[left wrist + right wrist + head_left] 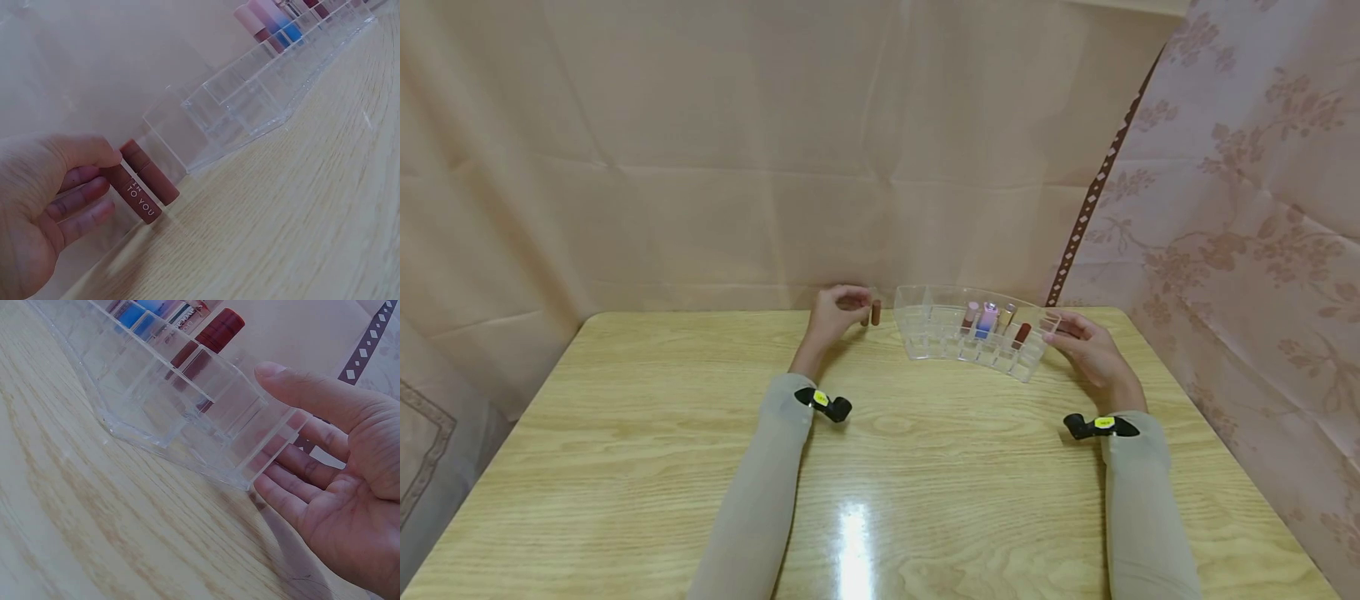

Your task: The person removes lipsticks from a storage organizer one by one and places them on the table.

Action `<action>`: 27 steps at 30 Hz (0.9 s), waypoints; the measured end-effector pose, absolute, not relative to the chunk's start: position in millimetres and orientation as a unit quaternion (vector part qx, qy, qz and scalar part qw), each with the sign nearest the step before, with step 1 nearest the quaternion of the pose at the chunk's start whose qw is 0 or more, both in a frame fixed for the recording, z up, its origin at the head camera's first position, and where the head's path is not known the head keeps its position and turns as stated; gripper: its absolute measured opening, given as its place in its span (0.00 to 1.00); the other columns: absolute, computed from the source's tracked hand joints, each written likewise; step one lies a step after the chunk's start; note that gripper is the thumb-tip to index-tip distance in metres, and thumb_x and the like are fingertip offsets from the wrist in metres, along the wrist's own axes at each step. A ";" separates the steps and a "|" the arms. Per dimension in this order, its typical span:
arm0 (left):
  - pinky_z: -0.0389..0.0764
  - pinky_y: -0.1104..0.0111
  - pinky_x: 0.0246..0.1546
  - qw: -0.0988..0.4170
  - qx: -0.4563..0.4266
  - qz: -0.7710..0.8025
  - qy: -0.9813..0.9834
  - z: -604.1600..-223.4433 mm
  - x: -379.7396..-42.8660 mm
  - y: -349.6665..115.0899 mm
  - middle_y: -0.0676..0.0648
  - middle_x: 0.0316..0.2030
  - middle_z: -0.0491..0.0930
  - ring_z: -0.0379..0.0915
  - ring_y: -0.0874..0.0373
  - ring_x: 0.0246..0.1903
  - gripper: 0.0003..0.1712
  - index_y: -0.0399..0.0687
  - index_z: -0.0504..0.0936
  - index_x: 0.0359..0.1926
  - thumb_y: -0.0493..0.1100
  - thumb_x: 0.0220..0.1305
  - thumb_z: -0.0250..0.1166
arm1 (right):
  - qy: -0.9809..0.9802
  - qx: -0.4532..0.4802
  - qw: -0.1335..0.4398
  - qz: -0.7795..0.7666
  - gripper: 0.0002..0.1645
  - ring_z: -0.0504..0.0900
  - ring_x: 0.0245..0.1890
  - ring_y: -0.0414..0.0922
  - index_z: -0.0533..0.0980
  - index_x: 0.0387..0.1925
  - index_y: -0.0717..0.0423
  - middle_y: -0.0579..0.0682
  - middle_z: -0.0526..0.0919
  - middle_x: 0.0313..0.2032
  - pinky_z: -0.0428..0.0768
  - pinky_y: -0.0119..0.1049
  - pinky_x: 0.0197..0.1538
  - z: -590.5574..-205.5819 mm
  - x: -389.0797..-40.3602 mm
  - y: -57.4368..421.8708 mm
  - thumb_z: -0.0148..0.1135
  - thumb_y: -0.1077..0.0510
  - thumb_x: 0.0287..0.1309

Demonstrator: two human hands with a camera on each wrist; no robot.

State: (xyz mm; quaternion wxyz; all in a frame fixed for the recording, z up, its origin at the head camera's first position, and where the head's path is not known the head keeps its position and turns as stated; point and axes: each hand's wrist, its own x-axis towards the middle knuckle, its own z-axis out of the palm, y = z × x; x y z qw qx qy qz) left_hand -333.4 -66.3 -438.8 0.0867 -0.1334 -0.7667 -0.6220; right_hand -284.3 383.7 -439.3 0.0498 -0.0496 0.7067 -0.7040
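At the back of the table, my left hand (837, 315) pinches the top of a brown-red lip gloss tube (135, 199) lettered "INTO YOU". Right beside it stands a similar brown-red tube (154, 178), untouched by the fingers as far as I can see. A clear, curved, stepped lipstick organizer (936, 333) is just to the right of these tubes. My right hand (1092, 354) holds the organizer's right end, with the thumb near its upper edge and the fingers against the end wall. In the organizer sits a dark red lip tube (220, 330), nearest that hand.
Also in the organizer are a pink-capped tube (970, 315), a pink-and-blue tube (987, 321) and a gold-toned tube (1007, 317). A beige curtain (737, 167) hangs behind the wooden table (940, 500); a floral curtain (1262, 250) hangs along the right side.
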 end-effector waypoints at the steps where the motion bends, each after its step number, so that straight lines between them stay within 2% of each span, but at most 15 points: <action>1: 0.82 0.75 0.43 0.087 -0.134 -0.621 -0.768 -437.9 -333.0 -66.3 0.29 0.47 0.85 0.83 0.52 0.40 0.16 0.29 0.85 0.50 0.28 0.60 0.70 | 0.704 -0.050 0.050 -0.706 0.38 0.80 0.53 0.29 0.59 0.73 0.66 0.36 0.80 0.54 0.78 0.19 0.55 -439.3 -284.3 383.6 0.64 0.66 0.67; 8: 0.83 0.59 0.57 0.088 -0.135 -0.614 -0.773 -427.2 -330.4 -64.3 0.32 0.50 0.83 0.82 0.42 0.50 0.18 0.31 0.84 0.53 0.30 0.61 0.71 | 0.704 -0.054 0.050 -0.706 0.35 0.81 0.52 0.28 0.62 0.71 0.64 0.35 0.81 0.53 0.79 0.19 0.55 -439.1 -284.3 384.0 0.64 0.66 0.67; 12: 0.80 0.54 0.61 0.083 -0.137 -0.612 -0.774 -417.0 -326.6 -62.0 0.34 0.53 0.82 0.81 0.41 0.55 0.20 0.32 0.83 0.55 0.32 0.62 0.71 | 0.703 -0.057 0.051 -0.708 0.32 0.80 0.53 0.29 0.64 0.69 0.61 0.37 0.81 0.53 0.79 0.19 0.55 -439.4 -284.1 384.3 0.64 0.66 0.67; 21: 0.77 0.54 0.65 0.099 -0.163 -0.607 -0.772 -396.3 -319.8 -54.1 0.35 0.53 0.81 0.78 0.42 0.57 0.21 0.32 0.83 0.56 0.32 0.61 0.71 | 0.719 -0.066 0.045 -0.690 0.31 0.80 0.54 0.30 0.66 0.69 0.59 0.37 0.80 0.54 0.79 0.20 0.55 -440.0 -282.8 386.4 0.63 0.65 0.68; 24: 0.80 0.54 0.59 0.104 -0.169 -0.609 -0.768 -390.0 -317.8 -49.6 0.35 0.52 0.81 0.80 0.39 0.52 0.20 0.33 0.84 0.55 0.33 0.61 0.72 | 0.706 -0.066 0.047 -0.703 0.31 0.81 0.54 0.31 0.66 0.69 0.60 0.39 0.80 0.54 0.79 0.21 0.56 -441.0 -282.7 385.8 0.63 0.66 0.68; 27: 0.80 0.55 0.58 0.105 -0.180 -0.597 -0.775 -384.6 -316.4 -43.5 0.36 0.53 0.82 0.80 0.40 0.52 0.20 0.34 0.83 0.56 0.34 0.62 0.71 | 0.702 -0.067 0.047 -0.708 0.31 0.81 0.54 0.31 0.66 0.69 0.61 0.39 0.81 0.54 0.80 0.21 0.56 -441.6 -282.8 385.4 0.63 0.66 0.68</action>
